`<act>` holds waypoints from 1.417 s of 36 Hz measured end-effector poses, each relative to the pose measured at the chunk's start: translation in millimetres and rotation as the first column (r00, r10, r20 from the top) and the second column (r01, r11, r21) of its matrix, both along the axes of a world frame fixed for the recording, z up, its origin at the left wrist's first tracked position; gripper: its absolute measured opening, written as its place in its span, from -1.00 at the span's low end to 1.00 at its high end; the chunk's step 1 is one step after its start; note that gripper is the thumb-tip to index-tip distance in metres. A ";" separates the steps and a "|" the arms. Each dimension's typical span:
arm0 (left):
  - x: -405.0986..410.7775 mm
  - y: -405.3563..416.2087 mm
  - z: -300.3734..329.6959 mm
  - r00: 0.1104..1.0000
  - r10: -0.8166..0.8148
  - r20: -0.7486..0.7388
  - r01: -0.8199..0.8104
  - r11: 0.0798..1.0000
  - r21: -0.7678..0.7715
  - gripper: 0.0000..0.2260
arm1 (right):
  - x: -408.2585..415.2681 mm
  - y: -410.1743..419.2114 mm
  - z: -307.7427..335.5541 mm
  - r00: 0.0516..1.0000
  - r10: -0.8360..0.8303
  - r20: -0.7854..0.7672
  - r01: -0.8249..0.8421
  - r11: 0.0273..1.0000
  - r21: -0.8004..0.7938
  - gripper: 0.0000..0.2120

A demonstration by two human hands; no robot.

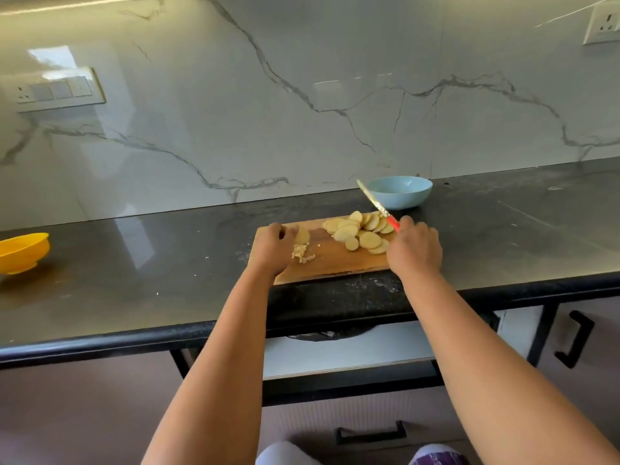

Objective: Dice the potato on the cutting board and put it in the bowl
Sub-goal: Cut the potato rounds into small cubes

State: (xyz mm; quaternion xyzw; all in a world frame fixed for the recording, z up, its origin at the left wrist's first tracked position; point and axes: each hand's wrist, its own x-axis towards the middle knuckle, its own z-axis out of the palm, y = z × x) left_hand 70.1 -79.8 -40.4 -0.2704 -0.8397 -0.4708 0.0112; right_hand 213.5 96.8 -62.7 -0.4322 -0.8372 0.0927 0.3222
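A wooden cutting board (330, 261) lies on the dark counter. Several round potato slices (360, 229) are piled at its far right. My left hand (270, 248) curls its fingers round a potato piece (303, 235) at the board's left end, with a few small cut bits (303, 254) just below. My right hand (414, 250) grips the red handle of a knife (377, 204); its blade points up and away over the slices, off the board. A light blue bowl (401, 192) stands behind the board near the wall.
A yellow bowl (21, 251) sits at the counter's far left. The marble wall has socket plates at left (55, 89) and top right (602, 26). A drawer (349, 349) below the counter edge stands open between my arms. Cabinet handles (573, 340) are at lower right.
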 end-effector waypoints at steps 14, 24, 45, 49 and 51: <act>8.3 -13.7 -7.4 0.986 0.156 0.067 -0.154 0.988 -0.032 -0.68 | 3.6 -7.8 -2.4 0.986 0.000 0.166 0.002 1.000 -0.017 -0.70; 17.6 -22.1 -11.6 0.997 0.067 0.032 -0.068 0.996 0.057 -0.73 | 22.0 -15.5 -4.6 0.990 -0.058 0.125 0.068 0.995 -0.072 -0.73; 22.0 29.4 1.2 0.941 -0.214 -0.262 0.114 0.930 -0.348 -0.72 | -0.7 -39.0 -3.2 0.814 0.414 -0.408 -0.478 0.876 -0.064 -0.75; 13.4 32.1 -4.9 0.932 -0.212 -0.292 0.129 0.952 -0.279 -0.79 | -8.4 -32.2 -5.6 0.829 0.439 -0.345 -0.494 0.865 -0.085 -0.76; 10.4 30.0 -10.8 0.919 -0.205 -0.336 0.127 0.962 -0.241 -0.79 | -10.8 -28.5 -5.9 0.832 0.421 -0.362 -0.484 0.869 -0.103 -0.75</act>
